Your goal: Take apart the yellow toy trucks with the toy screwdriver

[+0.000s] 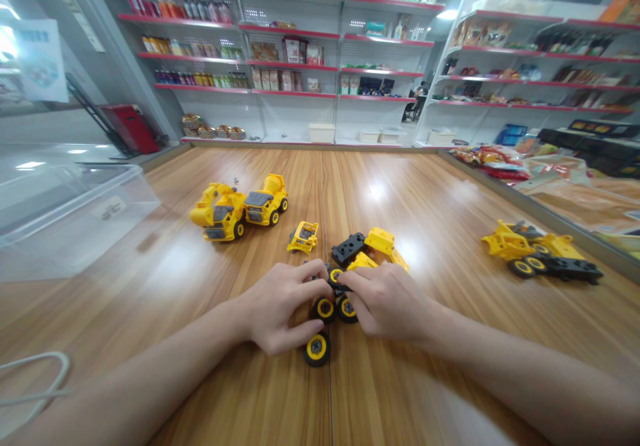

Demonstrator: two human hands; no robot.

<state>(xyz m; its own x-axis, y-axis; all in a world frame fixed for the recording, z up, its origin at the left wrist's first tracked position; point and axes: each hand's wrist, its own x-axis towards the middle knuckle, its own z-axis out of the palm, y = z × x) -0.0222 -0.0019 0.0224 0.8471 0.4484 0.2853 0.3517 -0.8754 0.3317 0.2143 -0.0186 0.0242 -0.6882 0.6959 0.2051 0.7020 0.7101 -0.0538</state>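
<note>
Several black wheels with yellow rims lie between my hands, one of them (317, 348) nearest me. My left hand (287, 303) rests over the wheels from the left, fingers apart, with its fingertips by another wheel (325, 309). My right hand (385, 299) has its fingers closed at the upper wheel (336, 276); what they pinch is hidden. Just beyond it are a black chassis piece (349, 249) and yellow body parts (381, 240). A small yellow cab piece (303, 237) lies farther left.
Two yellow toy trucks (219, 213) (267, 199) stand at the back left of the wooden table (240, 393). More toy parts (545, 253) lie at right. A clear bin (75, 219) and white cable (63, 373) are at left; stocked shelves stand behind.
</note>
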